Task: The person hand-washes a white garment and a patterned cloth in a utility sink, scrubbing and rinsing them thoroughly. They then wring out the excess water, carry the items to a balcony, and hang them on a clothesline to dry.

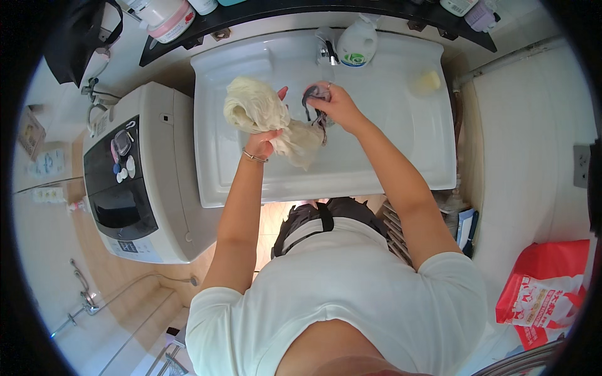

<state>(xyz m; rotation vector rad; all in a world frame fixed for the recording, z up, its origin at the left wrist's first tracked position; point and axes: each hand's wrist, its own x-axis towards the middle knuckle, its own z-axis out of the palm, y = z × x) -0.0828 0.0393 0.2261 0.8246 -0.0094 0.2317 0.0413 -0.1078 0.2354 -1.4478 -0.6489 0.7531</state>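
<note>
Over the white ceramic sink (395, 141), my left hand (265, 136) holds a bunched cream cloth (256, 105), with the fingers partly hidden behind it. A looser part of the cloth hangs down to the right. My right hand (336, 105) grips a small dark and pale piece of fabric (317, 94) to the right of the cloth. Thin dark strands trail from it beside the cream cloth's edge; whether they are joined to the cloth I cannot tell. The chrome faucet (328, 52) stands just beyond my right hand.
A white detergent bottle (358, 42) stands beside the faucet. Something yellow (429, 82) lies at the sink's right. To the left is a washing machine (155, 178) with small items on its lid. A black shelf (282, 13) runs above the sink. A red bag (541, 282) is at the lower right.
</note>
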